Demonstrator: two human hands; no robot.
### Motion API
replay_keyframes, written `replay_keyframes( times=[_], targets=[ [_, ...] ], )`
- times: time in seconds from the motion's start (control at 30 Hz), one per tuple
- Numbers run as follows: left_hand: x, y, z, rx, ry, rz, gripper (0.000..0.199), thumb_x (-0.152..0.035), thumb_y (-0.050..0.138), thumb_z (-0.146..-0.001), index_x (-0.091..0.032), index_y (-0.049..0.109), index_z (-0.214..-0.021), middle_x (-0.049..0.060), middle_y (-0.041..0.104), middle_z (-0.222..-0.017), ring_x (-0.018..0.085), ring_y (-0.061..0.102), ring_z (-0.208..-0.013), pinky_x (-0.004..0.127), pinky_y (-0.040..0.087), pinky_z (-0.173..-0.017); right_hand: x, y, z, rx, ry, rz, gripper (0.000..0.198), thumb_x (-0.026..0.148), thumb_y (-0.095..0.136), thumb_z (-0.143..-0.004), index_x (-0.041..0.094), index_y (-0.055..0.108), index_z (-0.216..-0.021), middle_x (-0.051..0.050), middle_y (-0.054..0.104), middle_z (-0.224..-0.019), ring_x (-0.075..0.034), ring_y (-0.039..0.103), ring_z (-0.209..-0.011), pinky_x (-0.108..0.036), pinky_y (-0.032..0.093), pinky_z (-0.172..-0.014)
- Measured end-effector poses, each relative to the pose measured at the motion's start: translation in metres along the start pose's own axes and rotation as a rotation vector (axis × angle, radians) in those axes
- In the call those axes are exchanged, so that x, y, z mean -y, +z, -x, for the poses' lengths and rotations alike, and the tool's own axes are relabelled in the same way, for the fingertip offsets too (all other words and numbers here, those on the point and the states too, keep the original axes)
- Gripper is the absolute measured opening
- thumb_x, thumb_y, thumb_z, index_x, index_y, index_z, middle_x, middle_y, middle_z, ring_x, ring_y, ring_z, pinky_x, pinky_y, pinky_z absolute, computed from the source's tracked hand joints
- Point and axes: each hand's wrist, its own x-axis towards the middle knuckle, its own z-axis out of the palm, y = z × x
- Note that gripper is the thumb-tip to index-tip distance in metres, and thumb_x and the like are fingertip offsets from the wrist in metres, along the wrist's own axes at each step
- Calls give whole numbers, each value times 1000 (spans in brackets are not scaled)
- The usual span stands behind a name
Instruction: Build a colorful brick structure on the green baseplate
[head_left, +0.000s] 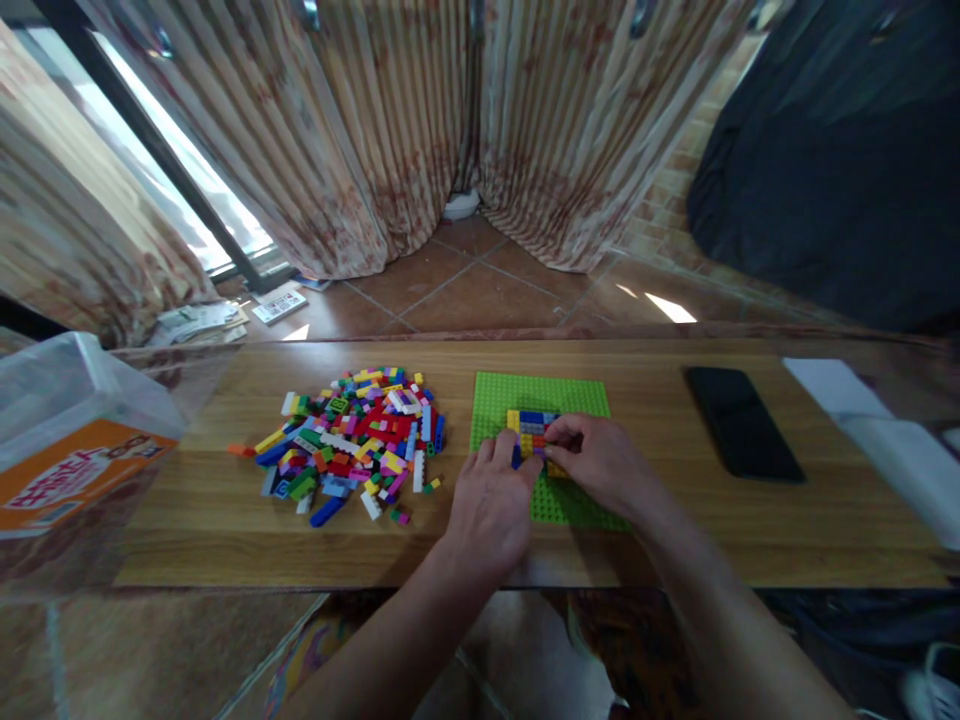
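Observation:
A green studded baseplate (540, 388) lies on the wooden table in front of me. On it sits a low block of building bricks (532, 420) in yellow, blue, grey and red, partly covered by my fingers. My left hand (495, 495) rests palm down over the left part of the plate, fingers stretched forward beside the bricks and the thumb touching their near side. From the right, my right hand (596, 455) reaches in with thumb and index finger pinched at the right part of the block. Whatever is between those fingertips is too small to name.
A wide heap of loose bricks (360, 435) in many colours covers the table's left part. A clear plastic box (52, 400) with an orange label stands at the far left. To the right lie a black phone (739, 420) and white paper (840, 390). Curtains hang beyond.

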Motion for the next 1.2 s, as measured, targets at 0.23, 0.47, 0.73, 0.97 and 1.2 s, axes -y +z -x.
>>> replay_keyframes(
  times=[0.23,0.47,0.73,0.97,1.2],
  targets=[
    [0,7,3,-43,0,40,38,-14,45,-89,-22,63,-122,11,52,-129,28,54,-107,47,51,-91,-1,2,-3,-5,-12,-18,4,19,65,-72,19,68,-75,-2,70,-72,-16,60,-66,-28,42,-64],
    [15,15,-1,-201,24,285,34,-12,47,-89,-26,69,-111,6,58,-121,22,57,-105,42,50,-95,-5,2,0,8,-30,-117,7,25,62,-75,20,66,-75,-2,69,-73,-17,62,-69,-29,44,-66],
    [16,15,-7,-255,-84,482,28,-10,45,-88,-21,67,-102,7,63,-114,20,63,-100,36,54,-90,-10,12,0,-208,-42,11,22,32,50,-87,18,66,-91,-7,67,-88,-20,64,-76,-32,47,-71],
    [19,14,-10,-250,-158,529,43,-6,48,-81,-20,58,-121,9,61,-120,21,62,-105,37,52,-95,-17,25,-5,-261,-65,196,22,28,49,-91,16,64,-103,-10,64,-100,-21,65,-85,-35,49,-78],
    [27,11,-12,-179,-250,578,49,-9,56,-77,-17,54,-126,10,62,-116,17,64,-82,34,54,-81,-8,17,-1,-180,-40,137,21,15,51,-87,16,66,-102,-10,65,-103,-21,63,-92,-34,47,-85]
  ],
)
